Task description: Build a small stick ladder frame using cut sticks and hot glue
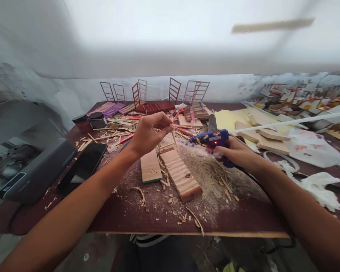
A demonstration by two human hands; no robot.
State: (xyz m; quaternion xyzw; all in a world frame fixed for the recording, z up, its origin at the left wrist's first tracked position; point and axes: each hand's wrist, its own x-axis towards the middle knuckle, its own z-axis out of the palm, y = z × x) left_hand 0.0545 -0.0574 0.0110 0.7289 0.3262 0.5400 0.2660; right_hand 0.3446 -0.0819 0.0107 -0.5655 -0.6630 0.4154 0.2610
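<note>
Here, left grip (150,135) pinching thin stick (174,139), ridged block (181,172) below, right grip (239,153) around glue gun (220,138)

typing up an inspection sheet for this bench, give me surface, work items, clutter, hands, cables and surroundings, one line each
Surface: dark red table, littered with wood shavings
Work items: grooved wooden block beside a flat wooden board; blue glue gun, red light showing, white rod behind it
Clutter: black phone-like slab, lidded jars, crumpled white tissue
Hands: left hand pinches a thin stick, contact with block unclear; right hand grips the glue gun
Cables: dark cord by the right forearm; its far end can't be traced
Surroundings: pale wall behind the table
</note>
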